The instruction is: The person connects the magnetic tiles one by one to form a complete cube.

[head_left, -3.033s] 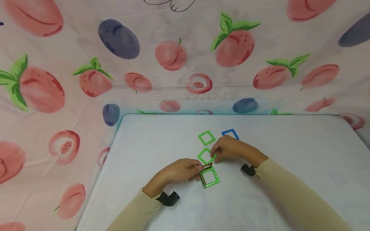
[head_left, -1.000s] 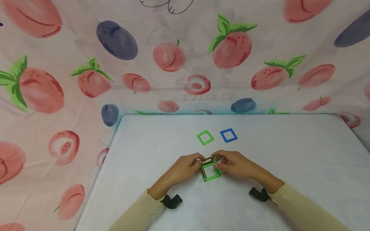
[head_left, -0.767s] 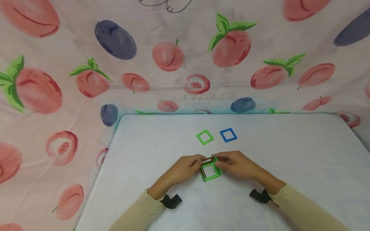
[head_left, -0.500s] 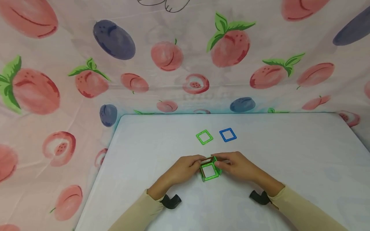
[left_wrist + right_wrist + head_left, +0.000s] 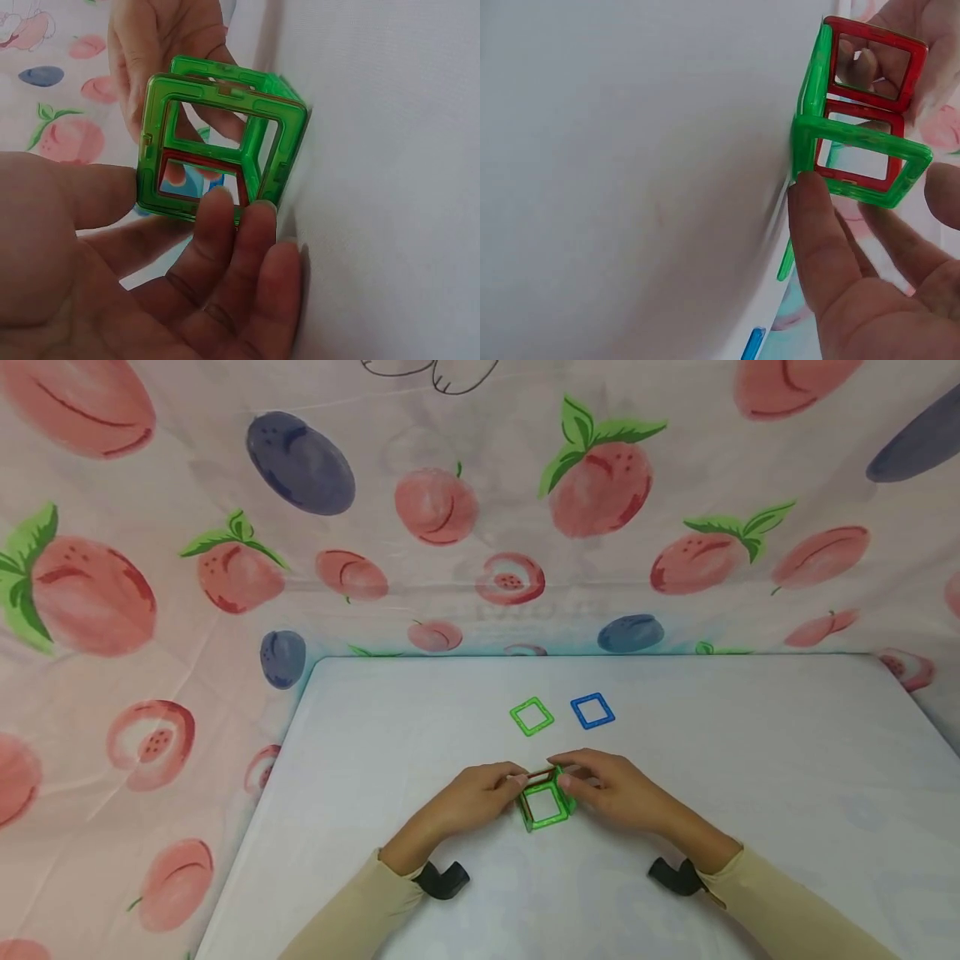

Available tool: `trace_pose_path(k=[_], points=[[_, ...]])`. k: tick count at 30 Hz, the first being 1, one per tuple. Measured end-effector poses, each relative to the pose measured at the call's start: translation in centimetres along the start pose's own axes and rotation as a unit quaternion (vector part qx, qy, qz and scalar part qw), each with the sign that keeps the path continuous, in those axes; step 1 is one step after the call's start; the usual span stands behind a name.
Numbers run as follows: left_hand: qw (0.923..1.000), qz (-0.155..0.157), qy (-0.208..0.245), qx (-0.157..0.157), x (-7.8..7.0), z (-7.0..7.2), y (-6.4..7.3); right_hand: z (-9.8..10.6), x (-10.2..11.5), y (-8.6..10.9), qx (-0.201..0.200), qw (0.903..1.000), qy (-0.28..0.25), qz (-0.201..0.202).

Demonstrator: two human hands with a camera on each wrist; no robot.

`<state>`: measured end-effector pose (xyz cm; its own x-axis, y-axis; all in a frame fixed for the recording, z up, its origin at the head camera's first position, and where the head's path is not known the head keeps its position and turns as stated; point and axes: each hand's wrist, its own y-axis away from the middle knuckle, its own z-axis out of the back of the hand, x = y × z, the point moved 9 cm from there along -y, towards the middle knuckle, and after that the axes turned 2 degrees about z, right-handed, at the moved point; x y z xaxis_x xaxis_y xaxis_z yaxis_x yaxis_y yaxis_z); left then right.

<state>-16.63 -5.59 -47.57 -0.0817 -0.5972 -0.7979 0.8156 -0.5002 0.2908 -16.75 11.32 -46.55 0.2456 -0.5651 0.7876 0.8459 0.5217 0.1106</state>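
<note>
A partly built box of magnetic tiles (image 5: pixel 547 823) stands on the table between my hands, green frames on its base and sides, with red ones joined to it. My left hand (image 5: pixel 480 797) holds the left back corner, its thumb at the green side tile's edge (image 5: pixel 148 169) and its other fingertips against that tile's outer face. My right hand (image 5: pixel 618 789) is at the right side. In the right wrist view one straight finger touches the lower corner of the green side tile (image 5: pixel 870 136). That thumb stands slightly apart from the tile, and another finger passes behind the red tile (image 5: pixel 889 161).
Farther back on the white table (image 5: pixel 390 718), a loose green square tile (image 5: pixel 517 723) and a blue square tile (image 5: pixel 577 714) lie flat. Behind the table hangs a fruit-printed cloth (image 5: pixel 465 581).
The right hand has brought the nearer loose green tile to the box, where it now stands as the right side. Most recently, its fingers have loosened a little. The left hand has stayed at the box.
</note>
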Motion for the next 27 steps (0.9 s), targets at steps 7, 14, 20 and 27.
trace_pose_path(k=[7,14,20,27], points=[[0.9984,0.014,0.051,0.019,0.4,-0.1,-0.2,0.0,-0.4,0.0,0.003,0.9993,-0.025,-0.027],[0.9961,0.027,0.080,0.026,0.4,-0.1,-0.2,-0.2,-0.4,-0.3,0.009,0.9983,-0.051,-0.028],[0.9942,0.022,0.092,0.052,0.6,-0.1,-0.2,-0.4,-0.7,-0.6,0.017,0.9988,-0.036,-0.027],[0.9897,0.013,0.109,0.092,0.8,-0.2,-0.3,0.2,-1.4,-0.9,0.029,0.9990,-0.022,-0.028]])
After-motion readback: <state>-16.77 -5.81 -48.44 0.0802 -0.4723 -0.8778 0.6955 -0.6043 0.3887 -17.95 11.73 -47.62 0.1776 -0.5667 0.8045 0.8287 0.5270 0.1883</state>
